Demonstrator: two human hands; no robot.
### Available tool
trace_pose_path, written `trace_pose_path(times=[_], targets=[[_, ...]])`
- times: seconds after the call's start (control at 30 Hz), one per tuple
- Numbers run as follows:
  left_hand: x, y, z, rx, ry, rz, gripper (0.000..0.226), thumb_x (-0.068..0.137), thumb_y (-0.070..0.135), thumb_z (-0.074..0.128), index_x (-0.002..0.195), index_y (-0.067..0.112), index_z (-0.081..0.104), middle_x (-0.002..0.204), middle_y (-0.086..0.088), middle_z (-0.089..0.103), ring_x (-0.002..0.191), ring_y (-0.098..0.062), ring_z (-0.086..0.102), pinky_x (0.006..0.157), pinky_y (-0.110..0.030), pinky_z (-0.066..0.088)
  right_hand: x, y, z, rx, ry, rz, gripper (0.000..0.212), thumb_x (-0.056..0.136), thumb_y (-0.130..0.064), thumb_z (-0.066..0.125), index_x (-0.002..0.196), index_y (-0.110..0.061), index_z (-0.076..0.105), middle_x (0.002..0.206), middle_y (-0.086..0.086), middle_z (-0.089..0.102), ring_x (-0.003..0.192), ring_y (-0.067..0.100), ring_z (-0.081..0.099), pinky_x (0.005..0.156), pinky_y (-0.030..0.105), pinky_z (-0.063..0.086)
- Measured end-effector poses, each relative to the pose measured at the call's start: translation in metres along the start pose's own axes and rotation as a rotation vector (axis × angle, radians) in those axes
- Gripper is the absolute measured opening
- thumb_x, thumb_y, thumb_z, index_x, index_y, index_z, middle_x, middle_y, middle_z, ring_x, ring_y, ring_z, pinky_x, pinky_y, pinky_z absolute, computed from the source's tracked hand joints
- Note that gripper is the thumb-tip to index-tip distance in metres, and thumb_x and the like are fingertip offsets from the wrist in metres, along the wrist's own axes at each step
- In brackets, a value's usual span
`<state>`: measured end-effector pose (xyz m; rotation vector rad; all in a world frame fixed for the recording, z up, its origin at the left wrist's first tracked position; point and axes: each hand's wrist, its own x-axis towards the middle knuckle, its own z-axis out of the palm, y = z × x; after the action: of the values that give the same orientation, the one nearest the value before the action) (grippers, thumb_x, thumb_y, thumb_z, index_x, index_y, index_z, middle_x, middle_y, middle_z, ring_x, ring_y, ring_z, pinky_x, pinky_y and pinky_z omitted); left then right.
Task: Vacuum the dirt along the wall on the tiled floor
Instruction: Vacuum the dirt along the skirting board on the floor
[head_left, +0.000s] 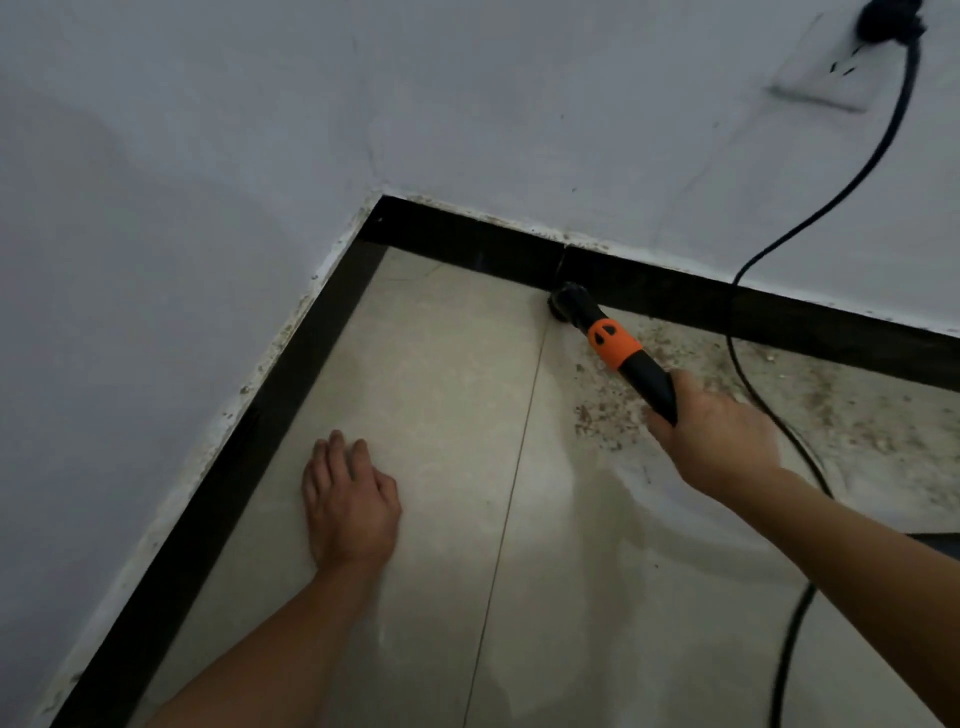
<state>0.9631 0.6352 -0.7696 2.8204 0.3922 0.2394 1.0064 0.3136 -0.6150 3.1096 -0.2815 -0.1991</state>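
The white plastered wall (467, 104) meets the pale beige tiled floor (441, 389) behind a glossy black skirting board (467, 244). A long black power cord (730, 332) drops from the wall socket and trails across the floor right beside the working arm. A sweep to the right could snag it, drag it through the grit or tug the plug loose.

Brown crumbly dirt (597, 421) lies scattered along the skirting, mostly right of the tile joint. A fast pass could scatter it onto the cleaner tile.

The left hand (348, 499) lies flat on the tile with its fingers straight, bracing; it might slip on dust. The right hand (722, 431) curls around the black vacuum nozzle with an orange collar (613, 348). The nozzle's tip sits on the floor against the skirting, and scraping could mark it.
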Motion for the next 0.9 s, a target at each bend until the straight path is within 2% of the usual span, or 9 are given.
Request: trace_pose_path(times=[0.1, 0.17, 0.27, 0.33, 0.47, 0.53, 0.7, 0.9], targets=[[0.0, -0.002, 0.0, 0.007, 0.005, 0.017, 0.049, 0.085, 0.023, 0.034, 0.117, -0.003, 0.059, 0.133, -0.029, 0.051, 0.125, -0.045, 0.044, 0.102, -0.053, 0.036, 0.012, -0.01, -0.011, 0.271, -0.121, 0.081, 0.028, 0.094, -0.044, 0.056, 0.108, -0.022, 0.046, 0.08, 0.003, 0.059, 0.066, 0.023, 0.06, 0.059, 0.035, 0.049], [-0.002, -0.002, 0.001, 0.022, -0.005, 0.024, 0.048, 0.084, 0.022, 0.035, 0.116, -0.004, 0.059, 0.132, -0.03, 0.051, 0.123, -0.046, 0.045, 0.101, -0.054, 0.036, 0.021, -0.001, -0.023, 0.557, -0.18, 0.185, 0.029, 0.093, -0.038, 0.061, 0.108, -0.015, 0.052, 0.085, 0.009, 0.064, 0.069, 0.025, 0.064, 0.063, 0.039, 0.055], [0.001, 0.002, 0.002, 0.045, -0.044, 0.016, 0.048, 0.079, 0.019, 0.035, 0.113, -0.006, 0.059, 0.129, -0.034, 0.05, 0.121, -0.05, 0.044, 0.1, -0.057, 0.036, 0.021, 0.031, -0.037, 0.837, -0.208, 0.314, 0.03, 0.095, -0.027, 0.063, 0.112, -0.003, 0.056, 0.077, 0.012, 0.06, 0.057, 0.022, 0.056, 0.05, 0.03, 0.048], [0.004, 0.013, 0.003, 0.037, -0.063, 0.015, 0.046, 0.077, 0.017, 0.04, 0.111, -0.007, 0.059, 0.127, -0.036, 0.049, 0.119, -0.053, 0.044, 0.099, -0.06, 0.036, 0.017, 0.051, -0.039, 0.86, -0.219, 0.338, 0.03, 0.095, -0.026, 0.064, 0.109, 0.0, 0.058, 0.072, 0.011, 0.057, 0.051, 0.02, 0.053, 0.046, 0.026, 0.044], [0.003, 0.054, 0.015, -0.023, -0.105, 0.132, 0.04, 0.08, 0.009, 0.06, 0.117, -0.005, 0.059, 0.132, -0.034, 0.049, 0.122, -0.051, 0.044, 0.102, -0.058, 0.038, 0.014, 0.065, -0.035, 0.909, -0.191, 0.385, 0.031, 0.095, -0.026, 0.065, 0.109, 0.0, 0.06, 0.069, 0.01, 0.057, 0.049, 0.019, 0.052, 0.043, 0.024, 0.044], [-0.001, 0.07, 0.021, -0.045, -0.11, 0.124, 0.041, 0.083, 0.015, 0.053, 0.119, -0.003, 0.059, 0.133, -0.033, 0.049, 0.125, -0.05, 0.042, 0.105, -0.057, 0.035, 0.011, 0.059, -0.033, 0.923, -0.212, 0.365, 0.03, 0.095, -0.026, 0.064, 0.11, -0.001, 0.059, 0.07, 0.009, 0.056, 0.048, 0.017, 0.051, 0.038, 0.021, 0.042], [-0.01, 0.07, 0.029, -0.009, -0.056, 0.134, 0.05, 0.089, 0.025, 0.036, 0.127, 0.0, 0.055, 0.139, -0.031, 0.044, 0.131, -0.047, 0.036, 0.111, -0.054, 0.027, 0.007, 0.064, -0.035, 0.969, -0.256, 0.338, 0.029, 0.095, -0.03, 0.063, 0.109, -0.004, 0.059, 0.07, 0.007, 0.058, 0.05, 0.016, 0.054, 0.048, 0.028, 0.046], [-0.01, 0.073, 0.031, 0.012, -0.045, 0.123, 0.051, 0.086, 0.024, 0.035, 0.126, -0.002, 0.055, 0.138, -0.032, 0.045, 0.13, -0.048, 0.037, 0.111, -0.054, 0.026, -0.023, 0.084, -0.043, 1.033, -0.366, 0.361, 0.025, 0.095, -0.029, 0.065, 0.1, -0.005, 0.059, 0.068, 0.008, 0.055, 0.05, 0.018, 0.052, 0.051, 0.033, 0.048]])
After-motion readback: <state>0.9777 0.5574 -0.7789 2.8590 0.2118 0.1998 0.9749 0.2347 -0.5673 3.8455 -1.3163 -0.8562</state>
